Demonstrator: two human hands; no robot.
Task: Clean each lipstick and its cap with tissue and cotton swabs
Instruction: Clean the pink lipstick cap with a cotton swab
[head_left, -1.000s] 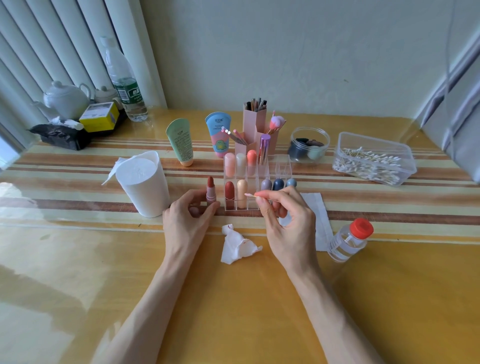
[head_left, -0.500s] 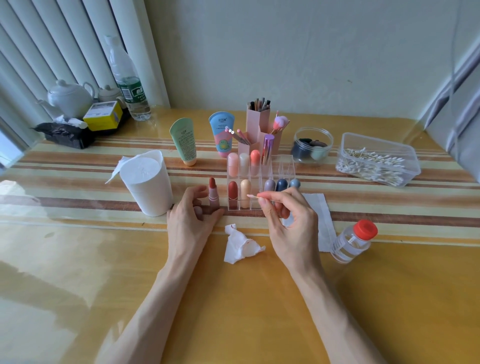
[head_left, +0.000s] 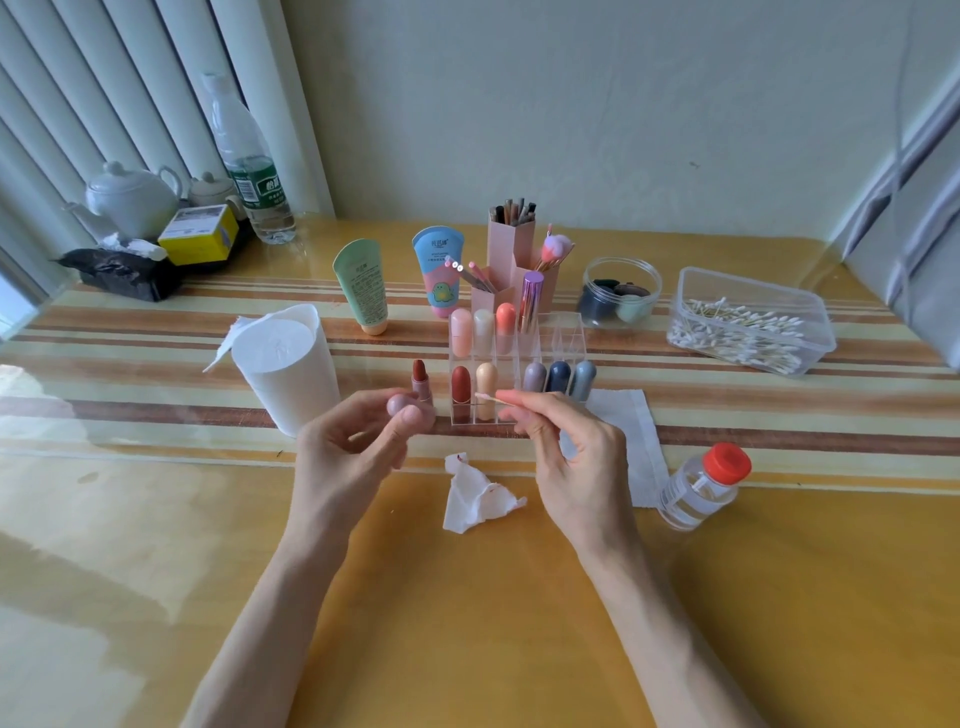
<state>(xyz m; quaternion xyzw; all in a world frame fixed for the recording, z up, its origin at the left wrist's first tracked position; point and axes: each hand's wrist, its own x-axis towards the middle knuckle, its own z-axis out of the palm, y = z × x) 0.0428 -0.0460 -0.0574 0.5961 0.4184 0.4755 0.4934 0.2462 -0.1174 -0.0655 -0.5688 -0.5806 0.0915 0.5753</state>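
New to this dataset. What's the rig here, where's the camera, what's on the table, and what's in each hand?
There is no robot: a person works with two bare hands. The one picture comes from a wide-angle camera on their head, looking forward and down.

The left hand holds a rounded mauve lipstick cap at its fingertips. The right hand pinches a cotton swab, tip pointing left.

On the table an uncapped lipstick stands upright beside a clear organizer of capped lipsticks. A crumpled tissue lies between the hands, a tissue roll stands at left, and a tub of cotton swabs and a red-capped bottle are at right.
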